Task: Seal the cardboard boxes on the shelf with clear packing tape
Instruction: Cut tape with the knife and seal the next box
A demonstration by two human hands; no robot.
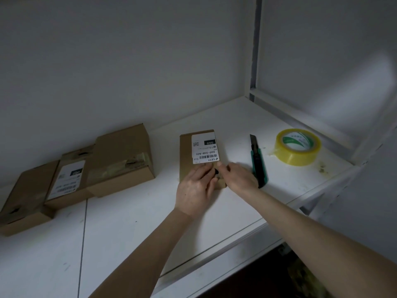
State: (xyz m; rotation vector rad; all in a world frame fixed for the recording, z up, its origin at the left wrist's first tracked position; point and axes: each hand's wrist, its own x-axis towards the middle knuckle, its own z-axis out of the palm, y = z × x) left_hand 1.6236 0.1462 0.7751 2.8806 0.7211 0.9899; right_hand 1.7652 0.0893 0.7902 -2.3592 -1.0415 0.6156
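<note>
On the white shelf (129,222) my left hand (196,188) presses flat on the centre box (185,151), covering its near end; my right hand (238,177) is blurred, so I cannot tell its grip.

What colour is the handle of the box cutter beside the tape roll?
Green with a black centre, on the plastic box cutter; head view.

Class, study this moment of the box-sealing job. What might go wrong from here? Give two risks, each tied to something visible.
1. The utility knife lies just beside the right hand, its blade apparently extended; a sideways reach for the tape roll might brush it.
2. Both hands work at the small labelled box; if the left hand lifts off, the box may slide or reopen before tape goes on.
</note>
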